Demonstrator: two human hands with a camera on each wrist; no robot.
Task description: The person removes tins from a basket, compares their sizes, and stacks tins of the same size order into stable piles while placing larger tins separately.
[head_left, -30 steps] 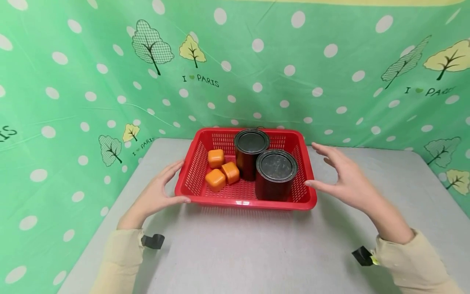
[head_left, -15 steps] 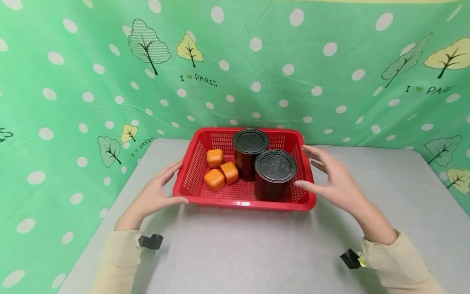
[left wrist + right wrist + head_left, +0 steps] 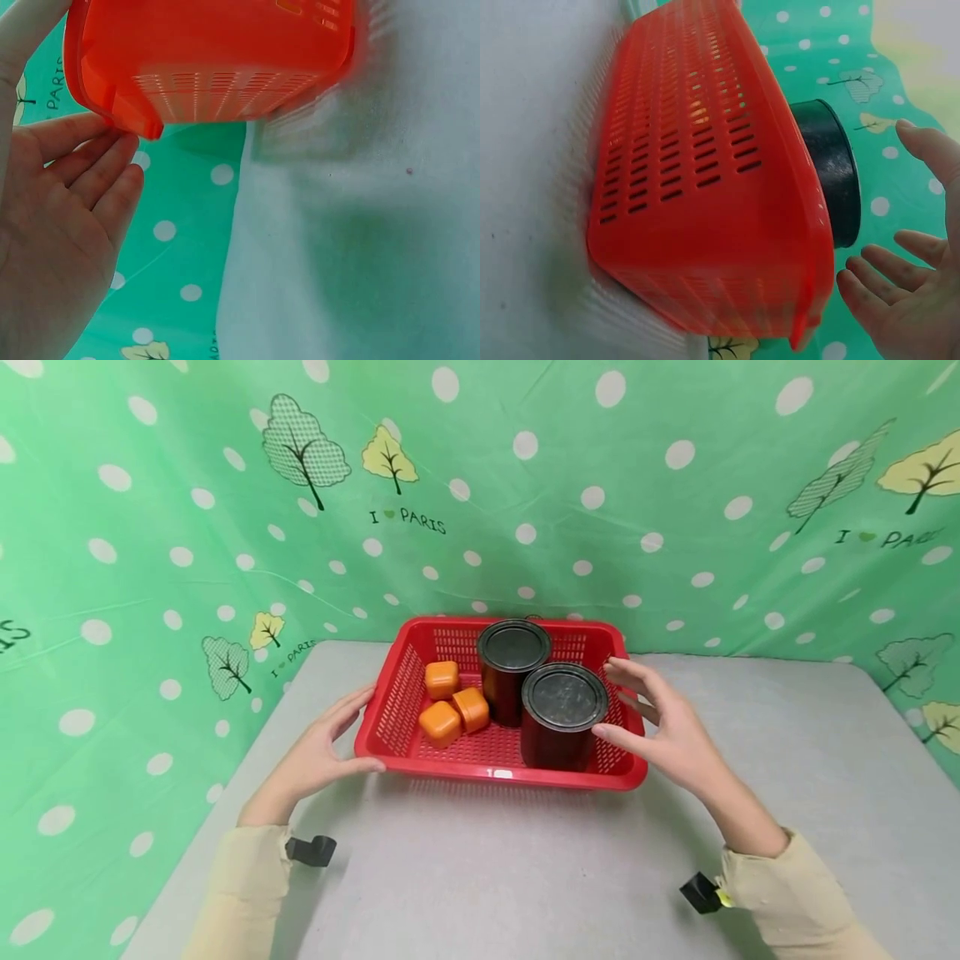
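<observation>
A red plastic basket (image 3: 495, 774) stands on the grey tabletop. Inside it, two dark cans with black lids sit at the right: a rear can (image 3: 514, 647) and a front can (image 3: 566, 697). Three orange rounded boxes lie on the left side, one of them an orange box (image 3: 441, 724) near the front. My left hand (image 3: 318, 756) rests at the basket's left end, its extended fingers (image 3: 112, 169) touching the outer rim and the thumb by the front corner. My right hand (image 3: 667, 731) hovers over the right rim, fingers and thumb spread, fingertips close beside the front can.
The grey tabletop (image 3: 480, 868) spreads out in front of the basket and to both sides. Behind and at the left hangs a green dotted cloth (image 3: 570, 543) with printed trees, close to the basket's back edge. A small black wrist camera (image 3: 701, 893) sticks out from the right cuff.
My right hand has moved left, from outside the basket to over its right rim near the front can. The left hand stays at the left rim; basket, cans and boxes have not moved.
</observation>
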